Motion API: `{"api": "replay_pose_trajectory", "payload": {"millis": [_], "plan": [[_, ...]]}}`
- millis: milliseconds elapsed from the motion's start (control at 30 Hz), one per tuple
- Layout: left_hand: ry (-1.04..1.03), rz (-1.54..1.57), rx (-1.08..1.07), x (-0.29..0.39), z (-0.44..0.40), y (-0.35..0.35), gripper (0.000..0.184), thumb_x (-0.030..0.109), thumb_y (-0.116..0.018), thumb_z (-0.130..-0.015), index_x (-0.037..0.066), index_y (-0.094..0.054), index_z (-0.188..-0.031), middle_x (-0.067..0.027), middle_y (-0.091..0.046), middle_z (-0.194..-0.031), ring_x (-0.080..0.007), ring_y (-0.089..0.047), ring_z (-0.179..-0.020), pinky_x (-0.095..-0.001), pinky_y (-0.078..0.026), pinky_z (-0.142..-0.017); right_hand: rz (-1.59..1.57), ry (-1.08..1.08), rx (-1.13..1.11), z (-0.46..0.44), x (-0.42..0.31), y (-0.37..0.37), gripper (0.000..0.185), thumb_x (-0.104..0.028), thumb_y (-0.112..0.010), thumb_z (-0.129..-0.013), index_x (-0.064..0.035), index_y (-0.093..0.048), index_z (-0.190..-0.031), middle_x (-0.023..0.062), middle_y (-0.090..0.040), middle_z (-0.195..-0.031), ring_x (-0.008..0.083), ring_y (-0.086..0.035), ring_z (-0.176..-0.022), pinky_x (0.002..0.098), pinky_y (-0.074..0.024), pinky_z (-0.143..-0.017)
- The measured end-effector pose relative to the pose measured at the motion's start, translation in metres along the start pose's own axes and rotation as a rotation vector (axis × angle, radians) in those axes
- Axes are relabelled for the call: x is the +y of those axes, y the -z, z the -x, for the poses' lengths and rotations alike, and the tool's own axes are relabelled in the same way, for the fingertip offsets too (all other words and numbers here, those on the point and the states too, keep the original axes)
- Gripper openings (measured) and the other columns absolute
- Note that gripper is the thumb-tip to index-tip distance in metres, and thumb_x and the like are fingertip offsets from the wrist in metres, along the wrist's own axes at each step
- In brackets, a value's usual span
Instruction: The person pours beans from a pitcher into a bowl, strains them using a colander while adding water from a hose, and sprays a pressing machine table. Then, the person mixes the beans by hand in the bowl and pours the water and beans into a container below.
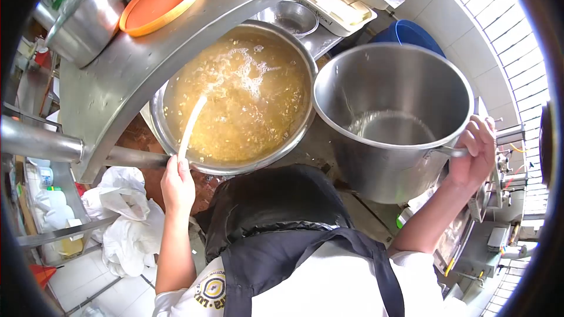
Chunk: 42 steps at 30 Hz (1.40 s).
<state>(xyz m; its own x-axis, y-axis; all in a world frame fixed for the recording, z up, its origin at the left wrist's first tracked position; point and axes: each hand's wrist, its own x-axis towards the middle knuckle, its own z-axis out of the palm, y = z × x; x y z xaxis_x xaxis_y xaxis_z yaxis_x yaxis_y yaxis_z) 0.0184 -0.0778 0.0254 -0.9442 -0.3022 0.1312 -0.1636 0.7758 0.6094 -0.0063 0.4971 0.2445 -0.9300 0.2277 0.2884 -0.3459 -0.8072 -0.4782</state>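
Observation:
My left hand is closed round the lower end of a slim, white, curved stick-like piece, just at the near rim of a wide metal basin. The far end of that piece reaches the liquid; I cannot tell whether it is a handle or a hose. Cloudy yellowish liquid with pale grains fills the basin, and its surface is foamy and rippled beyond the piece. On the right, my right hand grips the side handle of a tall steel stockpot, which stands beside the basin with some clear liquid at its bottom.
A curved steel counter overhangs the left, carrying an orange lid and a metal pot. Behind are a metal bowl, a white tray and a blue tub. White bags lie lower left.

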Motion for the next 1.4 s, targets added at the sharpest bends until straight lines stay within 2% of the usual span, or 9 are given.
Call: {"api": "replay_pose_trajectory", "payload": {"millis": [233,433,633,800,1000,1100,1200,1267,1400], "plan": [[0.227,-0.226,0.102,0.022,-0.019,-0.036,0.049,0.03,-0.044,-0.112,0.001,-0.047,-0.152,-0.0354,-0.069,-0.12,-0.0523,-0.065,-0.116,-0.0543,-0.053,-0.097,0.28,0.016,0.358,-0.043,0.042,0.139,0.025,0.012,-0.063,-0.086,-0.0078,-0.054,-0.099,0.0001,-0.048,-0.077,0.0097,-0.042,-0.064,0.0245,-0.0342,-0.057],[0.356,-0.275,0.086,0.008,-0.03,-0.053,0.05,0.035,-0.04,-0.113,0.003,-0.046,-0.151,-0.0311,-0.066,-0.131,-0.0498,-0.062,-0.121,-0.0525,-0.05,-0.101,0.564,-0.427,0.669,-0.007,0.143,0.265,0.024,-0.003,-0.074,-0.088,-0.0108,-0.06,-0.106,0.0001,-0.059,-0.082,0.0117,-0.059,-0.063,0.0324,-0.0527,-0.054],[0.41,-0.372,0.088,0.012,-0.03,-0.058,0.051,0.035,-0.039,-0.113,0.005,-0.044,-0.154,-0.0293,-0.066,-0.134,-0.0482,-0.063,-0.121,-0.0519,-0.05,-0.101,0.903,-0.879,0.895,0.031,0.257,0.383,0.033,-0.007,-0.065,-0.086,-0.0164,-0.058,-0.118,0.006,-0.059,-0.103,0.0192,-0.054,-0.084,0.0375,-0.0446,-0.063],[0.385,-0.401,0.115,0.01,-0.031,-0.061,0.047,0.035,-0.038,-0.113,0.01,-0.045,-0.153,-0.0273,-0.068,-0.129,-0.0476,-0.065,-0.119,-0.0518,-0.05,-0.099,0.798,-1.09,0.737,0.005,0.392,0.368,0.007,-0.022,-0.06,-0.089,-0.0224,-0.058,-0.095,0.0031,-0.049,-0.07,0.0184,-0.044,-0.051,0.0371,-0.034,-0.043],[0.409,-0.38,0.151,0.02,-0.031,-0.063,0.048,0.033,-0.043,-0.112,0.003,-0.049,-0.15,-0.0286,-0.069,-0.128,-0.0473,-0.065,-0.119,-0.0495,-0.051,-0.1,0.406,-1.062,0.398,-0.023,0.5,0.355,0.012,-0.008,-0.061,-0.089,-0.0168,-0.059,-0.098,0.0022,-0.054,-0.084,0.0161,-0.049,-0.072,0.0344,-0.0427,-0.061],[0.479,-0.395,0.136,0.017,-0.032,-0.062,0.051,0.036,-0.043,-0.112,0.004,-0.048,-0.151,-0.0309,-0.067,-0.129,-0.0494,-0.064,-0.119,-0.0514,-0.051,-0.1,0.682,-0.956,0.366,-0.005,0.503,0.396,0.016,-0.012,-0.066,-0.088,-0.0137,-0.066,-0.104,0.0046,-0.061,-0.088,0.0192,-0.056,-0.078,0.0369,-0.0451,-0.063],[0.478,-0.379,0.158,0.023,-0.03,-0.064,0.051,0.037,-0.041,-0.112,0.005,-0.047,-0.152,-0.0312,-0.068,-0.126,-0.0503,-0.065,-0.116,-0.0533,-0.051,-0.099,0.773,-1.315,0.483,0.012,0.433,0.417,0.021,-0.029,-0.049,-0.099,-0.0163,-0.066,-0.1,0.0082,-0.063,-0.084,0.0266,-0.06,-0.07,0.0406,-0.0483,-0.055],[0.536,-0.408,0.166,0.03,-0.032,-0.064,0.052,0.038,-0.041,-0.112,0.006,-0.047,-0.152,-0.0307,-0.069,-0.124,-0.0509,-0.065,-0.116,-0.0548,-0.051,-0.099,0.613,-1.419,0.402,0.031,0.383,0.439,0.015,-0.02,-0.047,-0.102,-0.0126,-0.057,-0.095,0.002,-0.052,-0.069,0.02,-0.053,-0.051,0.0348,-0.0449,-0.044],[0.537,-0.375,0.187,0.039,-0.028,-0.063,0.053,0.04,-0.039,-0.112,0.007,-0.047,-0.152,-0.0298,-0.07,-0.123,-0.0502,-0.065,-0.115,-0.0547,-0.052,-0.097,1.6,-1.303,-0.226,0.097,0.299,0.543,0.02,-0.017,-0.054,-0.097,-0.0024,-0.067,-0.095,0.0105,-0.069,-0.07,0.0253,-0.067,-0.056,0.0414,-0.0521,-0.048]]}}
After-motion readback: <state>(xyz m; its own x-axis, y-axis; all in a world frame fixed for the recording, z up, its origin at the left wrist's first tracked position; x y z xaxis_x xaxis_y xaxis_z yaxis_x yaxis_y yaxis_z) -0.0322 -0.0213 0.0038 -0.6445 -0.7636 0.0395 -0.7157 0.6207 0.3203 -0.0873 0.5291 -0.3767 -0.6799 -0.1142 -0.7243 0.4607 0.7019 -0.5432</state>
